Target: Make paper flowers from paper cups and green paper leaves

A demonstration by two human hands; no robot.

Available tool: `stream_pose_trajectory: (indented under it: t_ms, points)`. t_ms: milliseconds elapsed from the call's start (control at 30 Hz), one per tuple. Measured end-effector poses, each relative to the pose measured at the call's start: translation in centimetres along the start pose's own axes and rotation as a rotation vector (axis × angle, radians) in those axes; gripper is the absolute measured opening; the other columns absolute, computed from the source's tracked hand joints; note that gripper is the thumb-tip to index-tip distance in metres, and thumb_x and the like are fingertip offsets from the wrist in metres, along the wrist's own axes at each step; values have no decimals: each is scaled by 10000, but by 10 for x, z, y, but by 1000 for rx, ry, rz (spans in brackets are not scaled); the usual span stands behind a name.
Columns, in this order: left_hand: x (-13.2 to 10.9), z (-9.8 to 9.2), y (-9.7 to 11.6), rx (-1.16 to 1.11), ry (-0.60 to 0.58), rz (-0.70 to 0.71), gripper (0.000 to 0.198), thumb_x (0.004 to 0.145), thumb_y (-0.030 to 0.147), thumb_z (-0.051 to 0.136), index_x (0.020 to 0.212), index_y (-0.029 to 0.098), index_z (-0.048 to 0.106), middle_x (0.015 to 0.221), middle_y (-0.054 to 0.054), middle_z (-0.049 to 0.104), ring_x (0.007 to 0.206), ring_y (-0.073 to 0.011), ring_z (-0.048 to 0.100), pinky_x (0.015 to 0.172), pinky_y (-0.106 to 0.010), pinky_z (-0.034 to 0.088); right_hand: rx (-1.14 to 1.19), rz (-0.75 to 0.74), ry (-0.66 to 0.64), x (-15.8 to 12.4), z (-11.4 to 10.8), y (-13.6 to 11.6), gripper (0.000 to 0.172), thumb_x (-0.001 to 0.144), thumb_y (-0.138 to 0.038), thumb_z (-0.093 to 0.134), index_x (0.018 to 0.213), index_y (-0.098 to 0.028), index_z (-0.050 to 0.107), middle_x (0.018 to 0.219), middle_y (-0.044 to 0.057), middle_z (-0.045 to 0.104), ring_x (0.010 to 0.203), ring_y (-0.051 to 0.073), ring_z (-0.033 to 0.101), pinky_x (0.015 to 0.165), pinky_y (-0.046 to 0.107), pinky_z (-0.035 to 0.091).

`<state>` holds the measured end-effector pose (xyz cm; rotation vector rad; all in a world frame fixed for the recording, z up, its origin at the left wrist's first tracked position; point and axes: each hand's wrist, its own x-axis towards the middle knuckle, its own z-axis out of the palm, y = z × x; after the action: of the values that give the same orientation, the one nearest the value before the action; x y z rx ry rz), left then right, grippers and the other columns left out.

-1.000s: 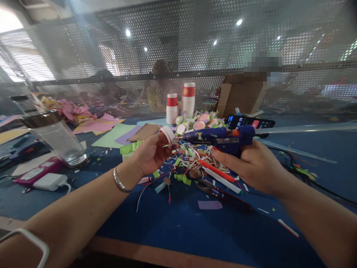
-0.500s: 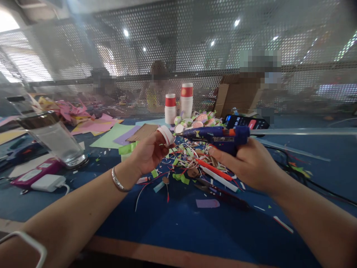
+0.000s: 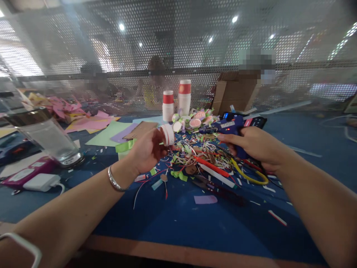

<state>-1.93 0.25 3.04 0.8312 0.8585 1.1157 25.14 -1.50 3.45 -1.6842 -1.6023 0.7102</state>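
Observation:
My left hand (image 3: 147,152) is closed on a short white paper-cup piece (image 3: 169,135) with a thin red line, its round side turned to the right. My right hand (image 3: 259,149) grips a blue hot glue gun (image 3: 230,125) whose nozzle points left, apart from the cup piece. A clear glue stick (image 3: 287,109) slants up behind the gun. Beneath both hands spreads a heap of paper scraps (image 3: 206,150), with an orange-red pen-like stick (image 3: 213,166), a white stick (image 3: 217,176) and dark-bladed scissors (image 3: 212,186) at its near side.
Two stacks of paper cups (image 3: 168,108) stand at the back, beside decorated paper discs (image 3: 195,123). A lidded glass (image 3: 52,137) and a white charger (image 3: 41,182) are on the left. A phone (image 3: 256,122) lies behind the gun. Coloured paper (image 3: 103,134) and a cardboard box (image 3: 234,91) are farther back.
The glue gun has drawn away from the cup piece, to the right and turned, so its glue stick now slants backward. The cup piece stays in my left hand, tilted slightly differently.

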Motion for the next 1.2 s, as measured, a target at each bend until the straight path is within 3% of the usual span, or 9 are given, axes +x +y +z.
stream_pose_trajectory:
  t_ms: [133,433,567,667,733,767,867,967,1200]
  points:
    - [0,-2,-4,65,-99,-62,145,861,187,511,781,143,624,687,-44,664,539,-119,628,452,-205,365,-57,118,-18,13,-2,14,582,741,-693,772,511,-191,590,573,60,648,525,139,572,557,292,458]
    - [0,-3,-1,126,-73,-63,120,826,211,506,719,176,548,700,-36,632,537,-113,567,448,-221,331,-318,231,-34,23,0,24,594,906,-574,644,452,-220,496,510,64,575,492,176,576,517,317,461]
    - [0,-1,0,148,-32,-58,122,813,194,488,695,181,517,700,-40,627,519,-103,535,429,-217,304,-562,192,63,22,-8,20,536,858,-539,696,452,-227,537,536,96,535,622,284,599,602,412,443]
    - [0,-1,0,157,-22,-2,59,783,191,524,740,173,559,690,-18,601,512,-98,523,431,-220,313,-761,13,254,9,-3,8,357,873,-534,664,711,-219,711,729,154,670,725,353,635,651,471,441]
    - [1,-2,-1,150,-1,17,43,772,184,537,772,169,577,694,-7,594,512,-95,526,442,-221,326,-743,-114,238,-4,9,-3,250,918,-450,627,872,-230,736,864,124,727,794,310,664,693,427,461]
    - [2,-2,-2,146,10,20,43,773,179,536,778,170,578,694,-3,591,513,-94,529,449,-222,331,-699,-192,188,-10,18,-8,235,937,-435,614,902,-239,738,873,88,735,788,266,671,701,388,475]
    - [4,-3,-4,150,17,28,58,795,173,520,766,172,570,689,-2,591,519,-95,540,463,-228,339,-452,-550,-136,-26,44,-19,197,963,-331,623,1007,-203,766,964,77,743,835,221,698,767,347,523]
    - [4,-3,-5,161,16,38,83,805,172,517,736,170,564,677,-3,589,518,-96,538,462,-232,332,-460,-780,-345,-33,64,-20,232,988,-233,602,1148,-178,761,1075,106,735,1000,251,699,906,381,530]
    - [2,-2,-5,159,12,29,115,798,180,507,694,170,554,630,-1,560,496,-97,506,446,-233,308,-574,-872,-412,-29,76,-12,216,994,-190,606,1130,-125,761,1082,151,713,1013,281,680,926,421,534]
